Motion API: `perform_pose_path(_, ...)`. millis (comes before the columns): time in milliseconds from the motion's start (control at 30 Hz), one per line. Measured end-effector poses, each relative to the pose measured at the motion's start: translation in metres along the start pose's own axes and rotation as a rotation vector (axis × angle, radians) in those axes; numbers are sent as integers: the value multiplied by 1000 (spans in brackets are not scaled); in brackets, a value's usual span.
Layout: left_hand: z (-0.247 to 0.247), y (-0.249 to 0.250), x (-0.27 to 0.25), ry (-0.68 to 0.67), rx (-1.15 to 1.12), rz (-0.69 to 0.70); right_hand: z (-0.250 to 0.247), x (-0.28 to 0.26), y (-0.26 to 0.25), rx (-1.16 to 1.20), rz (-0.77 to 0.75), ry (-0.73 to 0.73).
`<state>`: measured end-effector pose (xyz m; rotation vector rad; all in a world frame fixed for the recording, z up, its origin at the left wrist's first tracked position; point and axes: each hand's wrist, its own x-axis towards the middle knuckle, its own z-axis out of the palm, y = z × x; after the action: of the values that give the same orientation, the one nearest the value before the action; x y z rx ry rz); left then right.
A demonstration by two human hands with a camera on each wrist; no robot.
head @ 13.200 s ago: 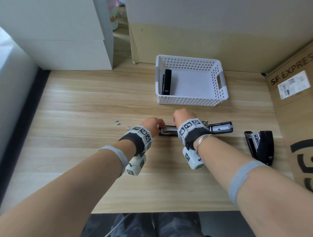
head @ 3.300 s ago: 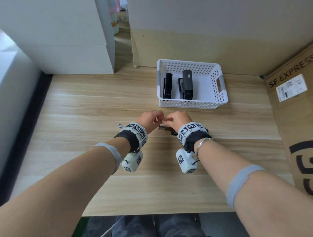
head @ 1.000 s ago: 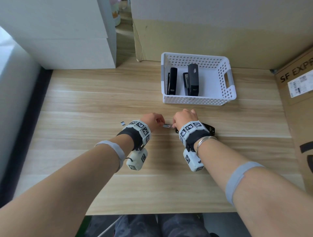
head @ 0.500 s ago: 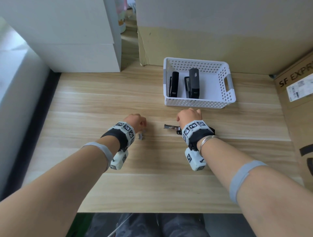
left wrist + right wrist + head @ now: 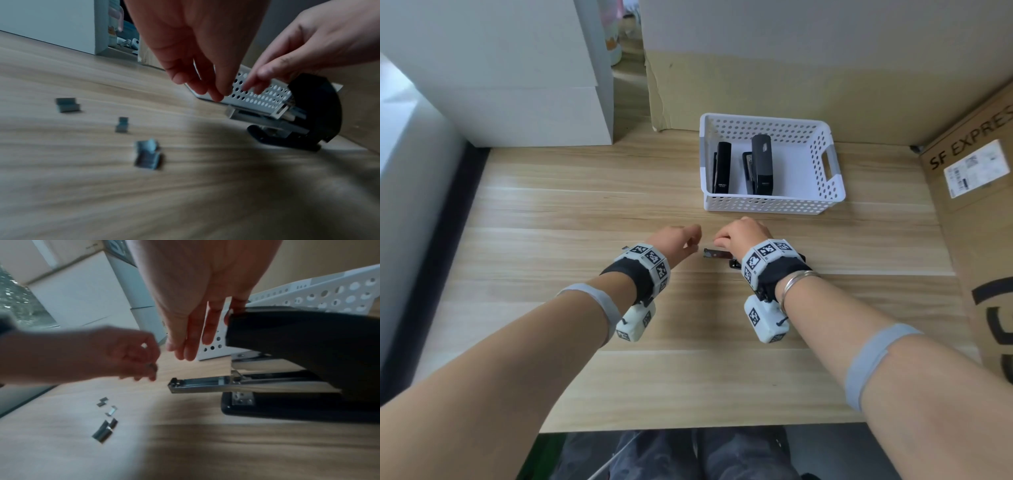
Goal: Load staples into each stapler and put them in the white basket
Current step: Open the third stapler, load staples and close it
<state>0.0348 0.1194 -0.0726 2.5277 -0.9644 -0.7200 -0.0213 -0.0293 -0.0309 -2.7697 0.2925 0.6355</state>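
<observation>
A black stapler (image 5: 298, 337) stands on the wooden table with its lid raised and its metal magazine (image 5: 201, 384) sticking out to the left. My right hand (image 5: 191, 350) holds the lid up from above. Just left of the magazine's tip (image 5: 717, 254), my left hand (image 5: 151, 369) pinches a small piece of staples. Loose staple strips (image 5: 104, 430) lie on the table below the left hand. The white basket (image 5: 763, 120) stands behind the hands, with a slim black stapler (image 5: 722, 168) and a larger dark stapler (image 5: 761, 164) inside.
White boxes (image 5: 517, 85) stand at the back left. A cardboard sheet (image 5: 791, 85) lines the back. A cardboard box marked SF EXPRESS (image 5: 979, 205) stands along the table's right edge.
My left hand has come back from the loose staples on the left to the magazine's tip, now pinching a piece of staples. The right hand has stayed on the stapler.
</observation>
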Motion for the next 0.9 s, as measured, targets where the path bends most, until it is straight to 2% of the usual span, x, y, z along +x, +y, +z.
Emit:
perform_pose_path(167,-4,19,8,141,-102,47,-6,2,-4,221,44,-67)
perform_pose_path(367,-1,20,9,151,-108,76,-8,3,2,348,55,-85)
perform_pose_path(433,1,19,10,150,-129,79,-9,3,4,301,59,-86)
perform_pose_path(633,12,14,13,74,-136,-11,6,2,8,-88,61,-25)
perform_pose_path(900,18,12,17,18,-135,-73,18,9,7,-196,67,-32)
